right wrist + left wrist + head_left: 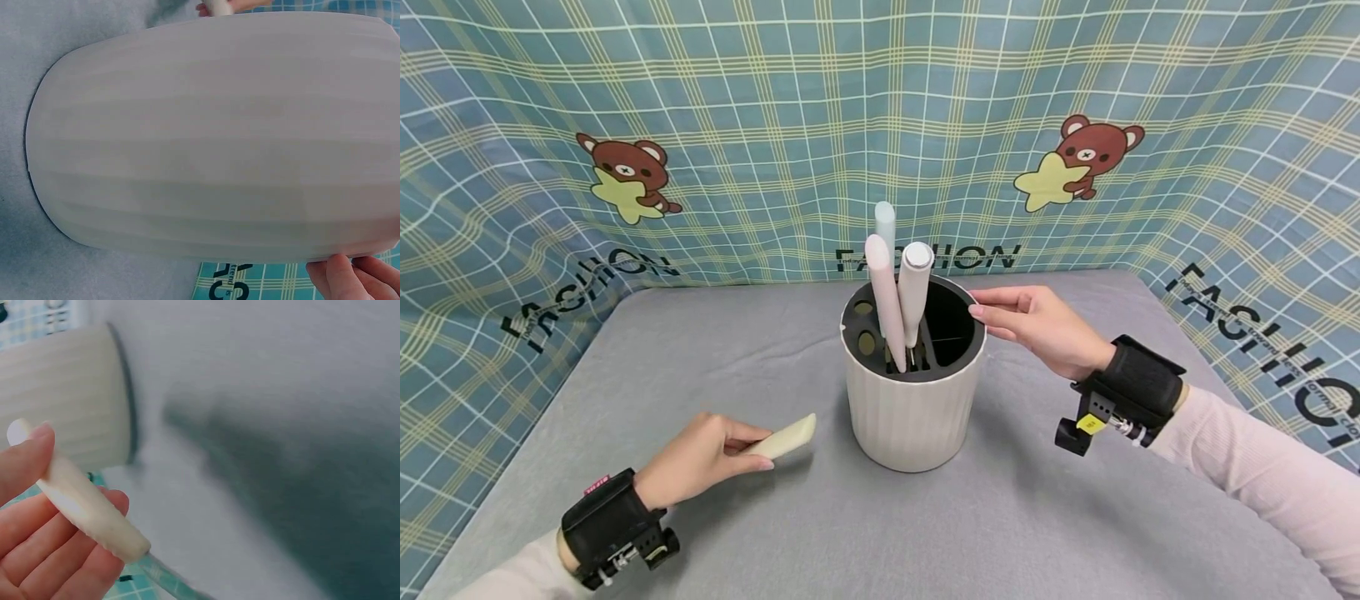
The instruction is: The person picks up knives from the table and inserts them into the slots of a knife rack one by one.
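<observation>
My left hand [707,454] grips a knife [786,437] by its cream handle, low over the grey cloth and left of the holder. In the left wrist view the thumb lies on one side of the handle [87,506] and the fingers on the other; part of a shiny blade [167,581] shows beyond it. A ribbed white knife holder [913,425] with a black slotted top stands upright. On its right side my right hand [1045,325] touches the rim with extended fingers and thumb. The right wrist view shows those fingertips [340,272] against the holder's wall.
Three pale handles stand up from the holder: a pink one [887,300], a white one [915,287] and a pale blue one [885,221] behind. A plaid curtain [760,167] with bear prints rises behind and beside the grey cloth surface [700,350].
</observation>
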Demonstrator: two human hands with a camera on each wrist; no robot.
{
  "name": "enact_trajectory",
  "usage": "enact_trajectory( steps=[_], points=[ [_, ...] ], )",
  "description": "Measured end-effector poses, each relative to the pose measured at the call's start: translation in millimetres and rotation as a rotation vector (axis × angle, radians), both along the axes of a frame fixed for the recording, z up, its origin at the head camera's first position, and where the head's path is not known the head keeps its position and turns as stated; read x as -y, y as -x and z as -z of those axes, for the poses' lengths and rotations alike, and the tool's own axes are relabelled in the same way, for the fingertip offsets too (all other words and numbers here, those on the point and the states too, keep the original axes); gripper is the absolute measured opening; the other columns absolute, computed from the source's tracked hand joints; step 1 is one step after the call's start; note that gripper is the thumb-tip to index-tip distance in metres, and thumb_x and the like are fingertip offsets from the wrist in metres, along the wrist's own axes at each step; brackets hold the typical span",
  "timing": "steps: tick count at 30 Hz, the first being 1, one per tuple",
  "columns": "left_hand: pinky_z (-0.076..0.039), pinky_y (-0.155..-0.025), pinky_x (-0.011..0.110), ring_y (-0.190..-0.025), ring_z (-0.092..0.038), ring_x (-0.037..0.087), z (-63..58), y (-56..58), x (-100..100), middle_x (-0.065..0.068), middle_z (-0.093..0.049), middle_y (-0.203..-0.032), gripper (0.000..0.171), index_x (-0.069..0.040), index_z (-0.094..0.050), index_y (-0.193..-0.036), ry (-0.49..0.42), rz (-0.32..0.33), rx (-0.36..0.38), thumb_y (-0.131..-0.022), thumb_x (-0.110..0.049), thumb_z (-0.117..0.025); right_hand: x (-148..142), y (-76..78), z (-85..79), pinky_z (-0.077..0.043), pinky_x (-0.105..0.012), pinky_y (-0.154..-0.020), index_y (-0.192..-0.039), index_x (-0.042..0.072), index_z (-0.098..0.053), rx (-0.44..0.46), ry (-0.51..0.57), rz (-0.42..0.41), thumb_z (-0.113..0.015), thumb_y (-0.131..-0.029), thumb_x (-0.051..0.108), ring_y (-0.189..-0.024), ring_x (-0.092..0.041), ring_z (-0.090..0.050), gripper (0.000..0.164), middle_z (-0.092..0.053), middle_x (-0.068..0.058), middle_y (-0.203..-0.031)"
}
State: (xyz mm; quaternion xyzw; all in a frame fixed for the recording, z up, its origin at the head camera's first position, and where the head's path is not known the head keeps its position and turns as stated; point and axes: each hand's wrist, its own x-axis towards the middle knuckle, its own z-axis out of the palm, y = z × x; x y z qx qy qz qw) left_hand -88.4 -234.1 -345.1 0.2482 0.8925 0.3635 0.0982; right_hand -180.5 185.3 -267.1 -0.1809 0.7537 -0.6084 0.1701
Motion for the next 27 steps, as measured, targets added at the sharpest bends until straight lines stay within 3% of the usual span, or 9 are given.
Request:
enact_trajectory(
  steps=[8, 14, 20, 27],
  points=[
    [-0.063, -0.069, 0.024, -0.084, -0.071, 0.007, -37.2, 1.9, -17, 0.010, -0.075, -0.098, 0.040, 0.003, -0.070, -0.116, -0.141, -0.049, 0.052, -0.085, -0.023, -0.075, 1, 1.7, 2.2, -0.044, -0.025, -0.111, -0.144, -0.010, -0.038, 0.008, -0.006, 0.014, -0.054, -0.101, 0.016, -0.124, -0.005, -0.051, 0.052, -0.040, -0.021, -0.149],
    [-0.064, -0.072, 0.028, -0.087, -0.071, 0.009, -59.0, -1.2, -32, 0.014, -0.072, -0.108, 0.038, -0.001, -0.069, -0.119, -0.242, -0.081, 0.065, -0.086, -0.019, -0.074, 0, 1.0, 1.8, -0.043, -0.025, -0.111, -0.144, -0.010, -0.038, 0.000, -0.004, 0.008, -0.053, -0.101, 0.016, -0.130, -0.013, -0.049, 0.052, -0.040, -0.022, -0.149],
    [-0.064, -0.071, 0.031, -0.087, -0.072, 0.011, -62.8, -1.9, -50, 0.016, -0.072, -0.106, 0.036, 0.001, -0.069, -0.118, -0.355, -0.086, 0.067, -0.085, -0.013, -0.075, 1, -0.5, -0.3, -0.043, -0.026, -0.112, -0.144, -0.009, -0.038, -0.003, -0.006, 0.002, -0.053, -0.101, 0.017, -0.138, -0.029, -0.039, 0.052, -0.040, -0.021, -0.150],
    [-0.064, -0.073, 0.033, -0.087, -0.072, 0.014, -56.6, -0.3, -73, 0.017, -0.072, -0.105, 0.035, 0.003, -0.069, -0.117, -0.490, -0.058, 0.081, -0.084, -0.008, -0.075, 1, -0.7, -0.2, -0.042, -0.026, -0.113, -0.144, -0.009, -0.038, -0.009, -0.019, 0.007, -0.053, -0.101, 0.017, -0.136, -0.025, -0.043, 0.052, -0.041, -0.021, -0.149]
  ],
)
